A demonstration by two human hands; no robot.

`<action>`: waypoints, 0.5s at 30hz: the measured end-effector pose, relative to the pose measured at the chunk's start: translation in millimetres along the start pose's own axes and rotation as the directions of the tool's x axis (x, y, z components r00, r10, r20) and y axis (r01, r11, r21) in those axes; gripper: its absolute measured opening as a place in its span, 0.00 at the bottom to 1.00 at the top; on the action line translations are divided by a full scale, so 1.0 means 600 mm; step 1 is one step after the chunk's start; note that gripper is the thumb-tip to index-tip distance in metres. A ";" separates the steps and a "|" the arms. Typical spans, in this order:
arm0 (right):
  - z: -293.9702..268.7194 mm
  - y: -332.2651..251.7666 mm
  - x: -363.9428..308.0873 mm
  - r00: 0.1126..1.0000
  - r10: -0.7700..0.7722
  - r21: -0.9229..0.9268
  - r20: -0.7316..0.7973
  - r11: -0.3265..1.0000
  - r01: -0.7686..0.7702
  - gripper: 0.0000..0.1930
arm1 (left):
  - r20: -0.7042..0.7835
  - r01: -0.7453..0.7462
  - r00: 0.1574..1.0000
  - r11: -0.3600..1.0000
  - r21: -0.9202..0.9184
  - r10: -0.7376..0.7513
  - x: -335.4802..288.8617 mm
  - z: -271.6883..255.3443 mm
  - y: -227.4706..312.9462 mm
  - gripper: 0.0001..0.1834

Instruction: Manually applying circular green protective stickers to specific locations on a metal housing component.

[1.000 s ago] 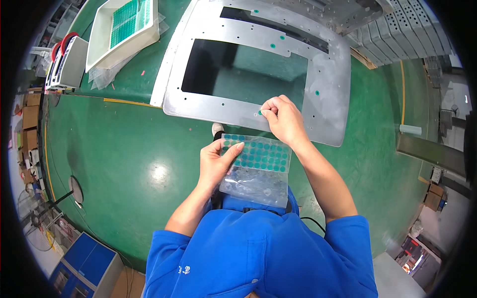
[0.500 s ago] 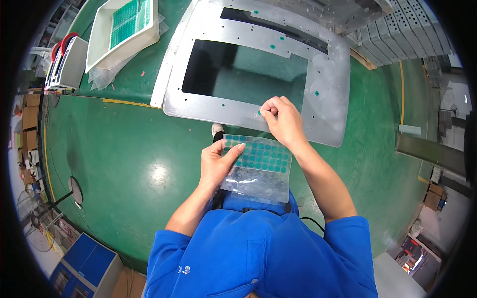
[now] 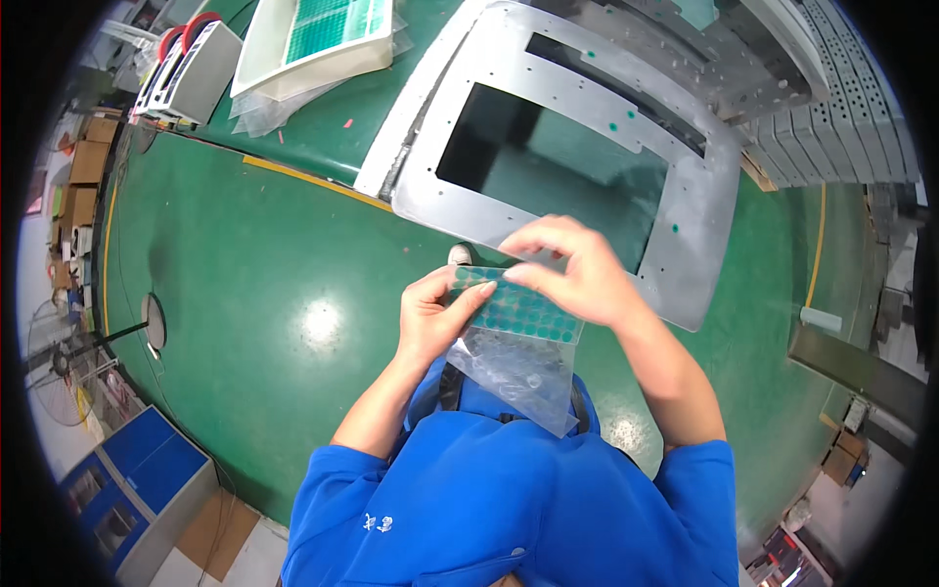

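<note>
My left hand [image 3: 435, 315] pinches the left edge of a clear sheet of round green stickers [image 3: 528, 318], its thumb lying on top. A crumpled clear film [image 3: 518, 377] hangs below the sheet toward my blue shirt. Over the sheet's upper edge is my right hand [image 3: 582, 269], thumb and forefinger apart, the thumb tip at the top row of stickers. No sticker shows on its fingers. Beyond the hands stands a grey metal panel [image 3: 704, 259] with a large dark rectangular window, small holes and several green dots [image 3: 675, 228]. My right hand hides part of the panel's near edge.
A white tray [image 3: 259, 83] holding green sticker sheets rests on the green-topped table [image 3: 323, 137] at upper left, beside a white box with red rings [image 3: 201, 78]. Perforated metal parts [image 3: 831, 147] stand stacked at upper right. A round-headed stand [image 3: 154, 321] is at left.
My right hand has left the panel's near edge and come back to the sticker sheet, its pinch now opened. The view has shifted, so the panel appears farther right.
</note>
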State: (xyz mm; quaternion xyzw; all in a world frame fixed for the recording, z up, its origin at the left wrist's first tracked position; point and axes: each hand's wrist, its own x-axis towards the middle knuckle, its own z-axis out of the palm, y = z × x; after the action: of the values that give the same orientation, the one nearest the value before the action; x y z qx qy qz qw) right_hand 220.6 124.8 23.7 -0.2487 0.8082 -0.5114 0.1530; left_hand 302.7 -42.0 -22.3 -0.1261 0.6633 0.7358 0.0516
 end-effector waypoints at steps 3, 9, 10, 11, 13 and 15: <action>0.039 0.004 0.015 0.972 0.195 0.289 0.128 0.931 -0.225 0.04 | 0.007 -0.065 0.998 0.995 0.078 0.065 0.006 -0.017 0.001 0.05; 0.064 -0.008 0.053 0.981 0.193 0.198 0.005 0.962 -0.190 0.03 | -0.061 0.026 0.998 0.999 0.046 -0.023 0.031 -0.045 0.006 0.07; 0.070 -0.005 0.059 0.993 0.110 0.125 -0.050 0.987 -0.104 0.03 | -0.071 0.043 0.997 0.998 0.048 -0.039 0.037 -0.049 0.007 0.07; 0.077 0.002 0.065 0.995 0.022 0.047 -0.099 0.999 -0.018 0.03 | -0.079 0.060 0.995 0.997 0.049 -0.056 0.043 -0.054 0.007 0.07; 0.083 0.008 0.079 0.976 -0.163 -0.146 -0.141 0.979 0.143 0.04 | -0.095 0.091 0.992 0.995 0.048 -0.086 0.056 -0.061 0.011 0.08; 0.085 0.007 0.097 0.967 -0.227 -0.265 -0.118 0.945 0.189 0.04 | -0.108 0.124 0.987 0.991 0.047 -0.118 0.070 -0.068 0.019 0.09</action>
State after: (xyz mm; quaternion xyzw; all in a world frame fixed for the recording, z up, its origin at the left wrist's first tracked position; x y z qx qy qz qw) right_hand 196.8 55.3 -1.5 -0.3118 0.8448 -0.4348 0.0053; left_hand 264.2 -87.3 -25.5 -0.2031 0.6756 0.7058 0.0647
